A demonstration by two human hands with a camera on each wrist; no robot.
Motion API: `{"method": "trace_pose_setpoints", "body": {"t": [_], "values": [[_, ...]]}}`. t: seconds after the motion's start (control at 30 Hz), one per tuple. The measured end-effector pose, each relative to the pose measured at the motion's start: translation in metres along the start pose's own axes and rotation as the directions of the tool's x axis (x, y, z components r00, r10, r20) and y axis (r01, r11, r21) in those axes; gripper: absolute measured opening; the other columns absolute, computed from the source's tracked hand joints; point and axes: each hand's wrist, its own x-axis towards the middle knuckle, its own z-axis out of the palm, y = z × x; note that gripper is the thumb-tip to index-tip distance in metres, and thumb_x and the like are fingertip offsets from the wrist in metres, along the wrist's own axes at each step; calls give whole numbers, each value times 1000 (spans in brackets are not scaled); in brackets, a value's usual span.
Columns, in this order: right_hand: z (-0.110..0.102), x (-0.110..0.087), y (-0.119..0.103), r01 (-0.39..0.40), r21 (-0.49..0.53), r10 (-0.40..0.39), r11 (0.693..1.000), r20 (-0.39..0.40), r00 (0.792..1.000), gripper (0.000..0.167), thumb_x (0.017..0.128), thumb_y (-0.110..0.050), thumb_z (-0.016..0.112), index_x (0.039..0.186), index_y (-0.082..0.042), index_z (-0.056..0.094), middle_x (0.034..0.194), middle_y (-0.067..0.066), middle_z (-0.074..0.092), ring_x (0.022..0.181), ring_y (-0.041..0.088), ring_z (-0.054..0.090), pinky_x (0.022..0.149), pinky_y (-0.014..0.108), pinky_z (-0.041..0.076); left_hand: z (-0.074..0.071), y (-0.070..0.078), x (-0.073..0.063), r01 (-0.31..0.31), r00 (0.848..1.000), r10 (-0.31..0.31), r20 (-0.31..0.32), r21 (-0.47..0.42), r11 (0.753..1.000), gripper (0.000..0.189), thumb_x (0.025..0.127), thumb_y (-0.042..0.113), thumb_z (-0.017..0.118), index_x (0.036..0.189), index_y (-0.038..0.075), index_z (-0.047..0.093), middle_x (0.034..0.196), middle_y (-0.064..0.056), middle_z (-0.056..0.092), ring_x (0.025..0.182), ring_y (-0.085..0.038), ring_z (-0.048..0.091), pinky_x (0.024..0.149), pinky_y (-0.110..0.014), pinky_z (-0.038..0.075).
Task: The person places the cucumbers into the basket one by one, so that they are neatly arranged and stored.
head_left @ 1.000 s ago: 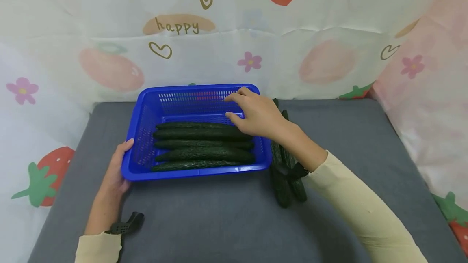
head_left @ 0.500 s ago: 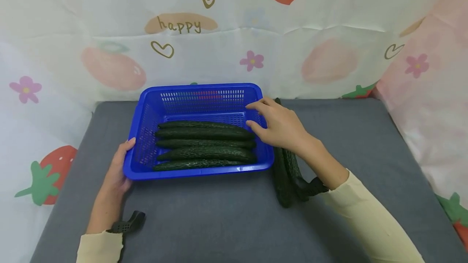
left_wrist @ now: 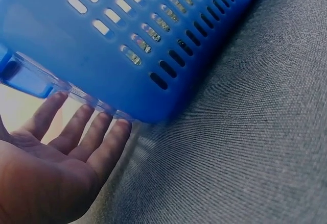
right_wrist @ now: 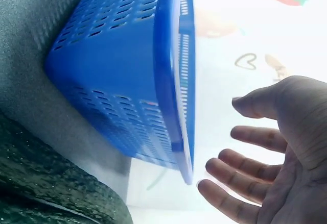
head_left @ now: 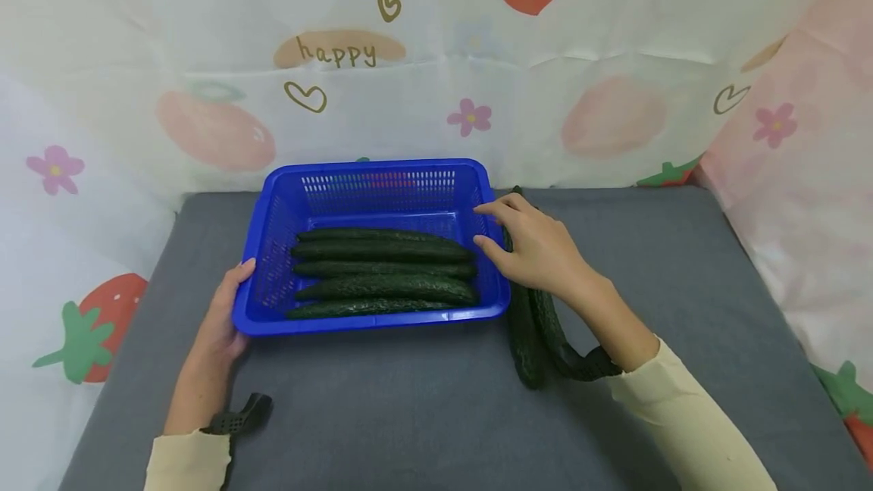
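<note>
You had room to swing your right grip (head_left: 542, 248) rightward over the gray tabletop (head_left: 682, 271). Leftward, at low height, the rim of the blue basket (head_left: 371, 322) stood in your way; higher up, you could pass over its five cucumbers (head_left: 389, 251). Two loose cucumbers (head_left: 525, 347) lay along its right side. Your left grip (head_left: 223, 313) occupied its left side, and printed cloth (head_left: 409, 127) bounded the back.

I see white fabric backdrop (head_left: 416, 116) with red strawberry prints (head_left: 116, 305), gold heart outlines (head_left: 389, 7) | pink-tinted fabric wall (head_left: 818, 195) at right | grey cloth-covered desk (head_left: 395, 408) below | soft light
</note>
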Motion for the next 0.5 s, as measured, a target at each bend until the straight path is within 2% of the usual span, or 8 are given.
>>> {"method": "trace_pose_setpoints", "body": {"t": [0.1,0.17,0.4,0.5], "values": [[1,-4,5,-20,6,20,1000,-1,1000,48,104,-34,68,147,-15,61,142,14,60,115,30,71,62,38,54,-1,-3,0,0,1000,0,12,-13,1000,31,114,36,38,139,23,51,118,9,73,103,-6,70,86,-24,59],[1,-7,9,-34,18,34,999,-8,999,49,104,-34,68,148,-15,60,144,14,59,116,30,71,62,38,54,-1,-4,0,-1,1000,1,9,7,1000,32,114,37,37,140,24,50,119,9,72,103,-6,70,86,-25,59],[0,-19,26,-85,47,87,995,-41,995,49,106,-34,65,149,-14,57,145,16,59,123,34,67,75,49,57,0,-2,1,2,1000,-1,-18,67,998,37,114,40,38,146,23,43,124,9,71,108,-7,68,89,-26,59],[3,-25,33,-100,66,103,993,-37,994,49,107,-33,64,150,-13,56,145,18,58,120,36,66,75,48,55,1,-3,1,5,1000,-3,-26,75,997,37,113,41,38,146,25,43,126,10,70,109,-7,68,90,-26,58]]}}
